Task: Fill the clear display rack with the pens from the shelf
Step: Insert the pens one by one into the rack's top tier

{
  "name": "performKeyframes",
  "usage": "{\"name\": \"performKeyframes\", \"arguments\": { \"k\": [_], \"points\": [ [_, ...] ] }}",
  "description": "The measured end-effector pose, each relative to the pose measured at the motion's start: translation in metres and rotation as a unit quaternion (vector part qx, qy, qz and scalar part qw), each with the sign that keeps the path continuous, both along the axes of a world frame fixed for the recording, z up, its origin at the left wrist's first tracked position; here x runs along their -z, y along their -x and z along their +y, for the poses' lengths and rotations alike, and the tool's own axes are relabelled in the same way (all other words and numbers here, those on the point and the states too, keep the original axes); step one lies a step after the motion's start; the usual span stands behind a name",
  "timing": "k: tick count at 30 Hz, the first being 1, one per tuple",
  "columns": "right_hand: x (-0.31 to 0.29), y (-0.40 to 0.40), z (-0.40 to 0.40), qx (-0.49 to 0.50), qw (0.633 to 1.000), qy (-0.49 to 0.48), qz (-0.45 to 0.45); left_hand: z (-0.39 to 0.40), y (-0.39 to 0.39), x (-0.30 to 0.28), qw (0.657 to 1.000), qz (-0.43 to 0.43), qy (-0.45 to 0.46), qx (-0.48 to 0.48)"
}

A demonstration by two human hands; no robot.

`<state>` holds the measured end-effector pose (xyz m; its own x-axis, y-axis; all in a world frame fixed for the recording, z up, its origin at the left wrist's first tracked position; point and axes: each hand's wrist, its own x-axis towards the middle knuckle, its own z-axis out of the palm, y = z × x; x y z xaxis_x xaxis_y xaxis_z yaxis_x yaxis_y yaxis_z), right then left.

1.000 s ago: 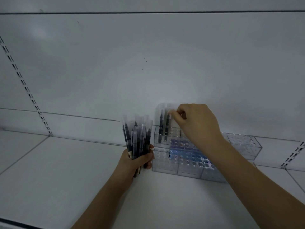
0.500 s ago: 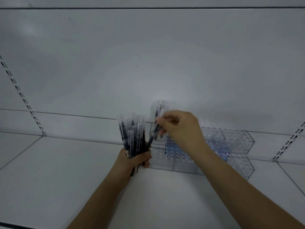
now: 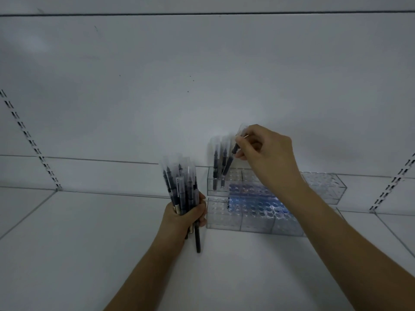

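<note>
left hand (image 3: 183, 215) fisted round pen bundle (image 3: 179, 185), right hand (image 3: 267, 153) pinching one pen (image 3: 229, 163) — tip over clear rack (image 3: 244, 217)

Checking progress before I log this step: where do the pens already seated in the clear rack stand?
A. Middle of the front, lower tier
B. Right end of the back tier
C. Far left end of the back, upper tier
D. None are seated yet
C: two pens stand upright in the left end of the clear rack's back tier, while the right hand pinches a third pen tilted beside them.
</note>
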<state>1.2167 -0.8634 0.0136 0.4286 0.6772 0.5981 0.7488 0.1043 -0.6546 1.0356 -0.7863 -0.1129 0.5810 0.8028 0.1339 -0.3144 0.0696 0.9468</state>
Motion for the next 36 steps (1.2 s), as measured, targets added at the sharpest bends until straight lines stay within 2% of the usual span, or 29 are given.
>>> {"name": "performKeyframes", "arguments": {
  "k": [4, 8, 12, 16, 19, 22, 26, 29, 32, 36],
  "points": [
    [0.000, 0.003, 0.008, 0.010, 0.992, 0.077, -0.100, -0.001, 0.000, 0.001, 1.000, 0.003, -0.001, 0.007],
    [0.001, 0.009, 0.017, 0.022, 0.966, 0.166, -0.194, -0.003, 0.000, 0.000, 1.000, -0.004, 0.007, 0.010],
    [0.004, 0.014, 0.018, 0.047, 0.951, 0.215, -0.217, -0.005, -0.001, -0.002, 1.000, -0.010, 0.010, 0.019],
    [0.008, 0.023, -0.002, 0.091, 0.971, 0.157, -0.158, -0.006, 0.000, -0.003, 0.999, -0.024, 0.014, 0.040],
    [0.018, 0.041, -0.013, -0.012, 0.987, 0.145, -0.065, -0.007, 0.000, -0.003, 0.997, -0.033, 0.016, 0.062],
    [0.036, 0.049, -0.010, -0.103, 0.975, 0.197, 0.002, -0.010, -0.001, -0.001, 0.996, -0.024, 0.008, 0.084],
    [0.046, 0.042, -0.011, -0.151, 0.960, 0.226, 0.066, -0.013, -0.002, -0.002, 0.993, -0.007, -0.006, 0.120],
    [0.049, 0.035, -0.014, -0.173, 0.951, 0.230, 0.109, -0.013, -0.003, -0.002, 0.989, 0.008, -0.021, 0.150],
    [0.052, 0.029, -0.016, -0.185, 0.948, 0.227, 0.127, -0.012, -0.004, 0.001, 0.990, 0.025, -0.016, 0.141],
    [0.052, 0.029, -0.020, -0.141, 0.956, 0.216, 0.141, -0.008, -0.006, 0.006, 0.991, 0.060, -0.025, 0.115]
  ]
}}
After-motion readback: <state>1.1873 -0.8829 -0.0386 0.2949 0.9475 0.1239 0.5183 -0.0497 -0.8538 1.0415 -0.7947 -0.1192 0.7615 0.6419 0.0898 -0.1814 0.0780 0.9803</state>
